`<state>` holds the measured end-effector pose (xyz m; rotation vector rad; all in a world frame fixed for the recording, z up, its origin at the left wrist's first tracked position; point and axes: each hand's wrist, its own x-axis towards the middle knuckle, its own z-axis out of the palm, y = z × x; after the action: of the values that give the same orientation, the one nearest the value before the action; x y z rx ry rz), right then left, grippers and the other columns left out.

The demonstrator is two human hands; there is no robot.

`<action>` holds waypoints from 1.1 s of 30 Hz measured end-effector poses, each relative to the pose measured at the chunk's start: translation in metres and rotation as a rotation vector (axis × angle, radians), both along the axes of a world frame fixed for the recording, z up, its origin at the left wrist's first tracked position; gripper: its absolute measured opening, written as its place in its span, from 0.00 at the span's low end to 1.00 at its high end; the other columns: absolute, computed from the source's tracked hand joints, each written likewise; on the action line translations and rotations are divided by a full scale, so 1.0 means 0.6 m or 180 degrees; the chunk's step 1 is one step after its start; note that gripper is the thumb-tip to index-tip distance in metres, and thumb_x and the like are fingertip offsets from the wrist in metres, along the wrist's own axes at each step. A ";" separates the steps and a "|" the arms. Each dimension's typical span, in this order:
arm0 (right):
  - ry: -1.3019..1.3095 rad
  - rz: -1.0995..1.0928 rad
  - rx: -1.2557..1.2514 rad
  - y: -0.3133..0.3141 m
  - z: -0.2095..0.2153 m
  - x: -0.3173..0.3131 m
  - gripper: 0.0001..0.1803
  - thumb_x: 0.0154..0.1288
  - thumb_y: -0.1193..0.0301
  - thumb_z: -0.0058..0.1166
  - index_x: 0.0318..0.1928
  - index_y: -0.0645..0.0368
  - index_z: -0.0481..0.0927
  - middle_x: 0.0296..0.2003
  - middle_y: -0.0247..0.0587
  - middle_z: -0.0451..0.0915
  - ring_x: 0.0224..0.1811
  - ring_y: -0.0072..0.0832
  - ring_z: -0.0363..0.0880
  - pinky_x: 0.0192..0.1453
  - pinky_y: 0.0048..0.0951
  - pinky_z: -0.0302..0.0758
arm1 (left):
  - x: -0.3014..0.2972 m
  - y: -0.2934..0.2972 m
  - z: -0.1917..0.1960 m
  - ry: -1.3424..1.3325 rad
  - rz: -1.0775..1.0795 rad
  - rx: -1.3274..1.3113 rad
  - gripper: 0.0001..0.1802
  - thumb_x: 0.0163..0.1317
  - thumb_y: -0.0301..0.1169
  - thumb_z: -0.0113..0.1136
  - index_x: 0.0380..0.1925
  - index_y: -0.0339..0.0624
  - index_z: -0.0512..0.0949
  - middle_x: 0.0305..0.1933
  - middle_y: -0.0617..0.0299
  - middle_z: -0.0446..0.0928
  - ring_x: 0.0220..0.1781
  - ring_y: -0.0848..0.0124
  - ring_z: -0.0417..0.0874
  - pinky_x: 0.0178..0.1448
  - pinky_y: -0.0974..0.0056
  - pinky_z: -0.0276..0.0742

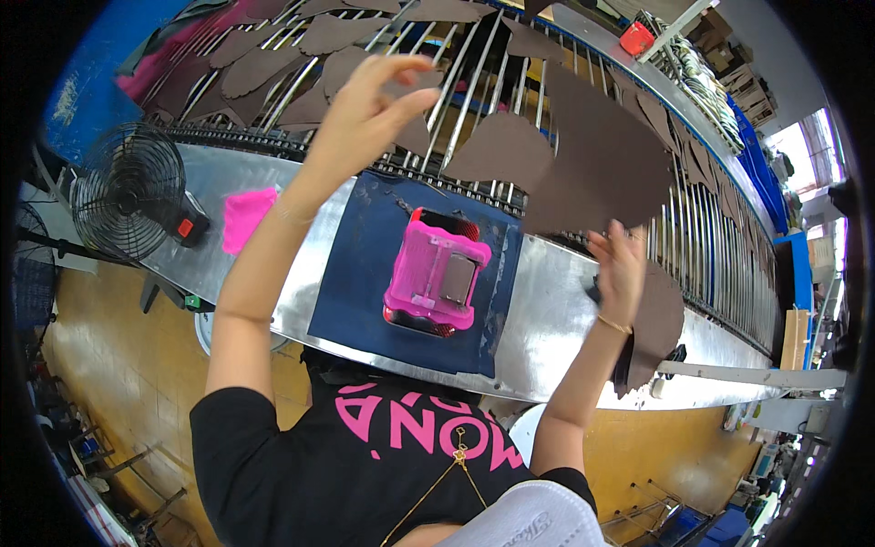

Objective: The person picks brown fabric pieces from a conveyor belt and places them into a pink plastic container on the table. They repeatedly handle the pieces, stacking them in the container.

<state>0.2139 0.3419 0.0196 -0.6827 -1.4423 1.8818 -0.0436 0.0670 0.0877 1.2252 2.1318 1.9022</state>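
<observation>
My left hand reaches up to the metal roller rack and pinches a small brown cut leather piece lying on the rods. My right hand is raised at the bench's right side, gripping a large brown leather sheet that stands up over the rack's near edge. More brown pieces hang stacked below that hand. Between my arms a pink boxy tool rests on a dark blue mat.
Many brown cut pieces lie spread over the rollers. A shiny steel bench runs along the rack's near side, with a pink cloth on it. A black fan stands at the left. A red box sits far back.
</observation>
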 end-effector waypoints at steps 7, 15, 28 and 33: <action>0.0066 0.0529 -0.0988 0.023 -0.208 -0.246 0.15 0.70 0.80 0.37 0.55 0.56 0.58 0.46 0.50 0.72 0.37 0.42 0.82 0.33 0.32 0.85 | -0.027 -0.156 -0.059 -0.0763 0.0635 -0.0210 0.19 0.61 0.32 0.61 0.52 0.44 0.73 0.39 0.69 0.69 0.22 0.86 0.64 0.22 0.78 0.60; -0.0346 0.0037 -0.1036 0.012 -0.219 -0.269 0.26 0.61 0.59 0.60 0.45 0.57 0.57 0.28 0.46 0.73 0.23 0.33 0.79 0.22 0.28 0.80 | -0.013 -0.209 -0.088 -0.0968 0.0848 -0.0251 0.20 0.62 0.32 0.60 0.54 0.44 0.71 0.39 0.70 0.70 0.21 0.87 0.63 0.22 0.78 0.58; -0.4597 -0.3239 0.2258 0.132 -0.153 0.384 0.30 0.50 0.53 0.66 0.47 0.62 0.78 0.48 0.54 0.75 0.53 0.45 0.73 0.52 0.42 0.72 | -0.005 -0.108 -0.111 -0.0730 0.0099 -0.0466 0.20 0.67 0.32 0.54 0.58 0.44 0.67 0.42 0.67 0.70 0.17 0.87 0.61 0.18 0.80 0.55; -0.4772 -0.3128 0.1490 0.119 -0.133 0.399 0.36 0.43 0.49 0.70 0.50 0.59 0.78 0.49 0.53 0.75 0.53 0.48 0.74 0.55 0.45 0.72 | 0.015 -0.072 -0.107 -0.0777 -0.0111 -0.0492 0.21 0.66 0.32 0.56 0.58 0.44 0.68 0.43 0.66 0.70 0.17 0.87 0.62 0.17 0.80 0.55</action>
<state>0.4530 0.4135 -0.0602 -2.2073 -1.6216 0.0329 -0.0343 0.0240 0.0236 0.9418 2.0699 1.7335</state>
